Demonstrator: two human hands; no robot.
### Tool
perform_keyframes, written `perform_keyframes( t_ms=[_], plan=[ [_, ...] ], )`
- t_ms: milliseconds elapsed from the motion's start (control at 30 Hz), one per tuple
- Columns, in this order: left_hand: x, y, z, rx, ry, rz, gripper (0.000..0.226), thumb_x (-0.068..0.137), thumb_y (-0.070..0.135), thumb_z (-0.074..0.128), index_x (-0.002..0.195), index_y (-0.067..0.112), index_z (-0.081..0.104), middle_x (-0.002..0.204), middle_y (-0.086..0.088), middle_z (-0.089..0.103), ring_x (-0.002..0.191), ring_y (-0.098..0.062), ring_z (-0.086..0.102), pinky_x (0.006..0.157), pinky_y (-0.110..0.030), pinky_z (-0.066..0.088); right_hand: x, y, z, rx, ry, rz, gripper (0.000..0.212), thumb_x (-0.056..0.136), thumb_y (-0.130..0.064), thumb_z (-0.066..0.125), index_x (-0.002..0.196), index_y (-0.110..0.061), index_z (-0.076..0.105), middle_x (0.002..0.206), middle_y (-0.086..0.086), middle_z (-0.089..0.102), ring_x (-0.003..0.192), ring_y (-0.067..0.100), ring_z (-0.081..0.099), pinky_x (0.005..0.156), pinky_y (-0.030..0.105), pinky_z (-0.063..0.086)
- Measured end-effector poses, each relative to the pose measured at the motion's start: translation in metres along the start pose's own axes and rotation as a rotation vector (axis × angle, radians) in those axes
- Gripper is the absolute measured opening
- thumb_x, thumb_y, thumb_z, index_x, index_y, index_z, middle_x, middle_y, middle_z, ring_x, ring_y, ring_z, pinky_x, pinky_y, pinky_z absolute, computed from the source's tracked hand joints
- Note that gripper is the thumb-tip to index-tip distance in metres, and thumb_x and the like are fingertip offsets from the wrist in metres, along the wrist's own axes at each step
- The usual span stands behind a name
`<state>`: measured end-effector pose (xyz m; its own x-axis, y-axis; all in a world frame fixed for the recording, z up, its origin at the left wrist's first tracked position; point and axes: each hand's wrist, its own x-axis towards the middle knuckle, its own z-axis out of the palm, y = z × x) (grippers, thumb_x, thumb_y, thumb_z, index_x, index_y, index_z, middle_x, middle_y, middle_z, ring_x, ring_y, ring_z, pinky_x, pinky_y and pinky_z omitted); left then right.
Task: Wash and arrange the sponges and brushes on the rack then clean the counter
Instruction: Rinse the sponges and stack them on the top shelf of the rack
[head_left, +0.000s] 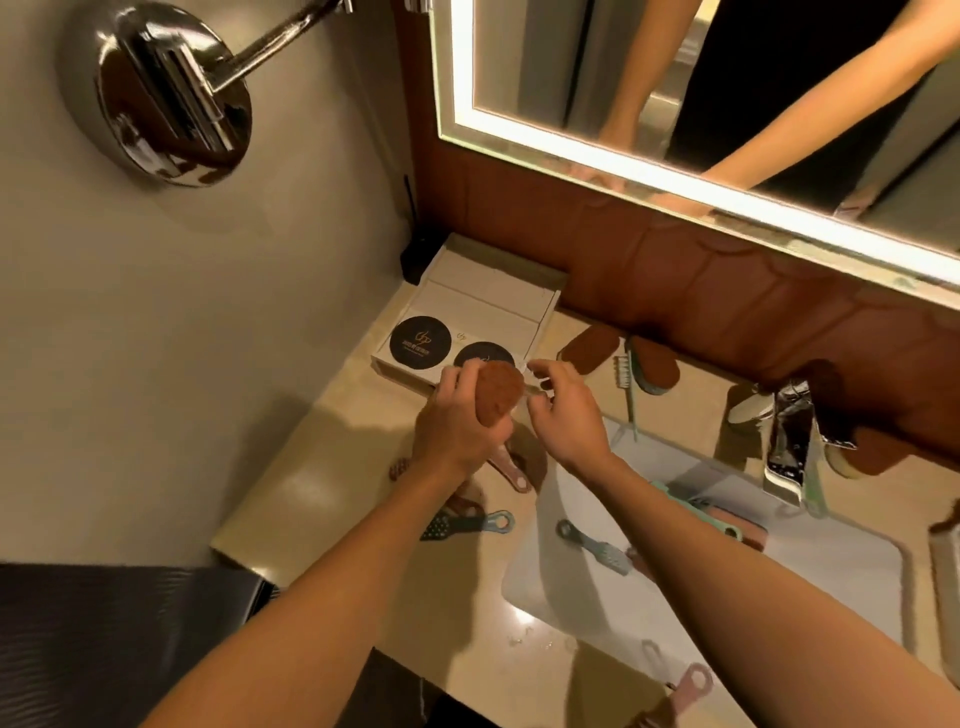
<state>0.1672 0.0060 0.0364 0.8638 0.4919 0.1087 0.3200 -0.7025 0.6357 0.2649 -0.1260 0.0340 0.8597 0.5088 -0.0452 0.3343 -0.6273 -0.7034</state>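
While the left hand (457, 421) grips a brown oval fibre sponge (501, 397) above the counter just left of the white rectangular sink basin (831, 582), the right hand (569, 415) hovers beside it, fingers loosely curled and holding nothing. This looks like the washing step. Next, I judge, the sponge must go right, over the basin where a teal plastic brush (597, 548) lies, for rinsing.

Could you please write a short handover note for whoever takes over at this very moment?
Left hand grips a brown sponge over the counter; right hand is beside it, holding nothing.
A teal brush lies in the sink, a teal-handled brush on the counter, another sponge by the back wall.
No rack in view. Left: wash, rack everything, wipe the counter.
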Motion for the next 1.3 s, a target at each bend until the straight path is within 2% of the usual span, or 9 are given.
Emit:
perform_keyframes(
  t_ms=[200,367,600,767,833,900,967,1167,1300],
  plan=[
    [0.028,0.029,0.018,0.050,-0.030,0.058,0.076,0.078,0.056,0.076,0.134,0.018,0.042,0.126,-0.005,0.046,0.104,-0.023,0.057,0.078,-0.037,0.058,0.018,0.033,-0.021,-0.168,-0.051,0.074,0.051,0.092,-0.017,0.056,0.143,-0.016,0.048,0.145,0.005,0.049,0.134,0.024,0.045,0.111,0.036,0.039],
    [0.040,0.039,0.035,0.129,-0.083,0.107,0.071,0.080,0.057,0.074,0.131,0.021,0.040,0.120,-0.002,0.047,0.097,-0.018,0.055,0.069,-0.025,0.049,0.045,0.053,-0.023,-0.261,-0.124,0.144,0.060,0.093,-0.023,0.058,0.150,-0.015,0.041,0.160,0.011,0.031,0.150,0.029,0.025,0.122,0.037,0.022],
    [0.042,0.028,0.054,0.302,-0.093,0.177,0.066,0.084,0.059,0.065,0.130,0.023,0.036,0.125,-0.005,0.052,0.104,-0.023,0.060,0.078,-0.027,0.040,0.056,0.065,-0.013,-0.263,-0.183,0.143,0.053,0.092,-0.021,0.060,0.142,-0.014,0.046,0.142,0.011,0.053,0.131,0.028,0.049,0.110,0.040,0.044],
    [0.037,0.024,0.060,0.304,-0.103,0.181,0.064,0.084,0.059,0.062,0.130,0.022,0.038,0.124,-0.005,0.051,0.104,-0.022,0.058,0.081,-0.032,0.050,0.046,0.058,-0.014,-0.220,-0.185,-0.003,0.036,0.093,-0.024,0.055,0.129,-0.021,0.057,0.123,0.006,0.065,0.111,0.027,0.060,0.095,0.043,0.051],
    [0.037,0.025,0.061,0.299,-0.109,0.180,0.065,0.084,0.061,0.062,0.130,0.022,0.037,0.124,-0.004,0.051,0.106,-0.021,0.057,0.084,-0.033,0.051,0.043,0.059,-0.015,-0.307,-0.194,-0.024,0.046,0.091,-0.024,0.057,0.136,-0.022,0.052,0.136,0.009,0.055,0.127,0.031,0.048,0.105,0.046,0.044],
    [0.038,0.025,0.060,0.284,-0.110,0.165,0.068,0.084,0.063,0.063,0.132,0.022,0.038,0.126,-0.004,0.052,0.109,-0.021,0.057,0.088,-0.035,0.051,0.043,0.061,-0.014,-0.401,-0.271,0.033,0.063,0.088,-0.028,0.061,0.146,-0.023,0.041,0.160,0.010,0.026,0.149,0.036,0.018,0.119,0.052,0.028],
    [0.034,0.021,0.059,0.272,-0.118,0.144,0.071,0.083,0.063,0.063,0.134,0.020,0.039,0.129,-0.004,0.052,0.114,-0.021,0.056,0.093,-0.036,0.050,0.045,0.064,-0.010,-0.444,-0.350,0.083,0.071,0.086,-0.034,0.065,0.149,-0.022,0.034,0.166,0.009,0.008,0.154,0.037,-0.001,0.123,0.054,0.018],
    [0.021,0.006,0.051,0.333,-0.136,0.189,0.069,0.084,0.060,0.063,0.135,0.019,0.040,0.127,-0.004,0.052,0.111,-0.020,0.056,0.090,-0.033,0.049,0.044,0.060,0.003,-0.508,-0.292,0.106,0.076,0.076,-0.047,0.075,0.136,-0.015,0.042,0.145,0.016,0.034,0.135,0.038,0.030,0.110,0.051,0.039],
    [0.017,0.000,0.052,0.357,-0.130,0.208,0.068,0.085,0.059,0.062,0.135,0.019,0.040,0.125,-0.003,0.053,0.108,-0.020,0.055,0.089,-0.034,0.048,0.046,0.057,0.010,-0.460,-0.238,0.105,0.085,0.073,-0.043,0.079,0.139,-0.013,0.034,0.146,0.016,0.031,0.130,0.038,0.034,0.100,0.049,0.047]
  ],
)
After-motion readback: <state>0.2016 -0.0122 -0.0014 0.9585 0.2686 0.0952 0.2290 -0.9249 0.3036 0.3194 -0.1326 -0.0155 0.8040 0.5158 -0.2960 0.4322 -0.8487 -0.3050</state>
